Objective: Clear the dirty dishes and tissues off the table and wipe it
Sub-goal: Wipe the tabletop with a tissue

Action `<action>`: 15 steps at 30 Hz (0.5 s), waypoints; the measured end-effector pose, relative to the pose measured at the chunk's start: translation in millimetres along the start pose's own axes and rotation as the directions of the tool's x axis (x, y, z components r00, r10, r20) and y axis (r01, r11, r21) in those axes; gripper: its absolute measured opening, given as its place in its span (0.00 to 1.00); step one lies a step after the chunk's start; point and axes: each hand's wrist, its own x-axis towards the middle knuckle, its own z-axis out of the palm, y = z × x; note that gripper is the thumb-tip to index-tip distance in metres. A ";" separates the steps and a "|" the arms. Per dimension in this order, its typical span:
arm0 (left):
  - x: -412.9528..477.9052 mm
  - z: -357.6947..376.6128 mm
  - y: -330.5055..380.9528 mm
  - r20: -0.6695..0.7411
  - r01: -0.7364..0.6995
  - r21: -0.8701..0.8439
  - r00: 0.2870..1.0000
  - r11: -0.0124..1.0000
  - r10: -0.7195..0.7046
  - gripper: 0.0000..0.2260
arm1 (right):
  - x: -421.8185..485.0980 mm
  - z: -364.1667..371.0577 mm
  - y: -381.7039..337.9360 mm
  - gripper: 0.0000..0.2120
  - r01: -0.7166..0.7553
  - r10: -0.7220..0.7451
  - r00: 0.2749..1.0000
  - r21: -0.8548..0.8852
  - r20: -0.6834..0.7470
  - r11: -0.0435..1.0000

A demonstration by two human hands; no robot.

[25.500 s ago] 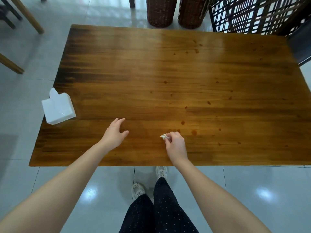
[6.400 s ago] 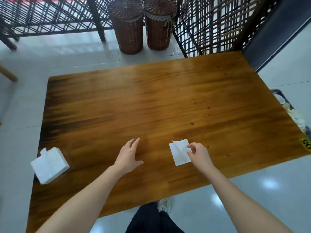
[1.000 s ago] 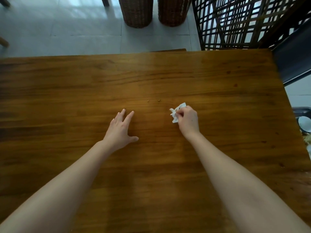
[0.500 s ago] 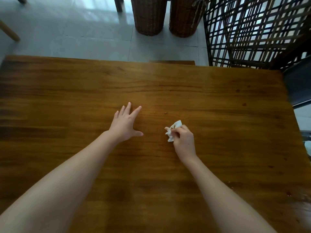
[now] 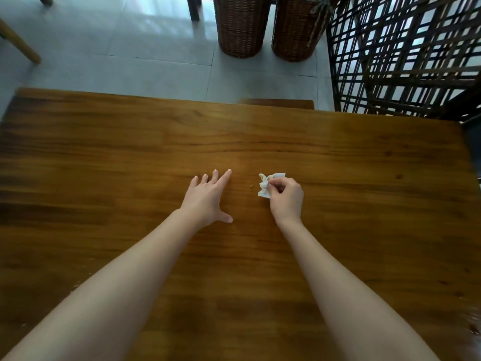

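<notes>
A: Tissue [image 5: 265, 185] — location?
B: Crumpled and white, sitting near the middle of the table [image 5: 338, 230]. The right hand [image 5: 286, 198] is pinching it between thumb and fingertips.
A: And the left hand [image 5: 208, 196]?
B: Resting on the table, fingers spread, holding nothing. A small crumb [image 5: 251, 186] is lying near the table's middle — two wicker baskets [image 5: 240, 27] are standing beyond the table's far edge.

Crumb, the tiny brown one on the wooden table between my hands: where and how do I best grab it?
Come from its right and above: the tiny brown crumb is too small for a side grip. Your right hand pinches the crumpled white tissue beside it, so probably press the wad's loose edge down and pinch it inside.
</notes>
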 end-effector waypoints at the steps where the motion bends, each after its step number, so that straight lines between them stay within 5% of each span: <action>1: -0.2 -0.1 0.0 0.001 0.002 0.002 1.000 1.000 -0.002 0.54 | -1.2 5.7 -4.0 0.06 0.019 -0.019 1.000 -0.006 0.008 1.000; 15: -5.3 -2.2 -2.7 -0.024 0.009 -0.061 1.000 0.998 -0.011 0.56 | -5.7 27.8 -10.4 0.05 0.342 -0.333 0.939 -0.266 0.081 0.901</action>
